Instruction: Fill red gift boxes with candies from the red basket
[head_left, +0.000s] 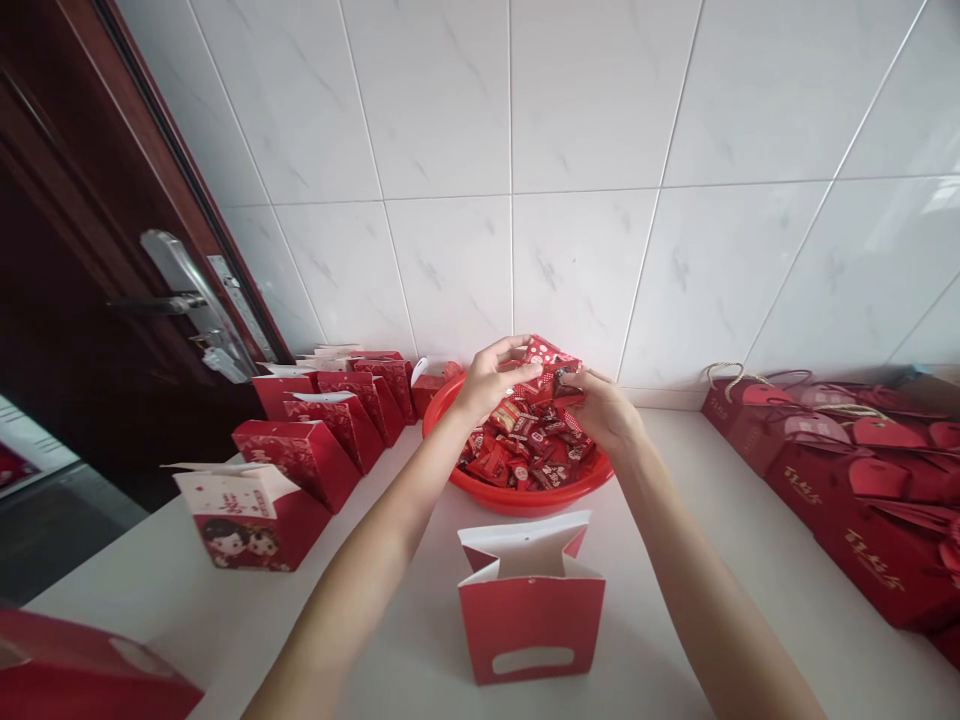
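Both hands are over a round red plastic basin (517,503) heaped with wrapped candies (525,445). My left hand (501,375) has its fingers closed around a red candy with white dots (543,350). On the other side, my right hand (604,405) pinches red wrapped candies (564,378), partly hidden by its fingers. Between my forearms, in front of the basin, a red paper gift box (531,625) stands upright with its top spread apart and a white oval on its near side.
Several red gift boxes (281,460) stand in rows at the left, and part of another red box (90,665) is in the near left corner. Red gift bags with cord handles (832,490) line the right. A tiled wall (585,260) rises behind; a dark door (112,200) is at left.
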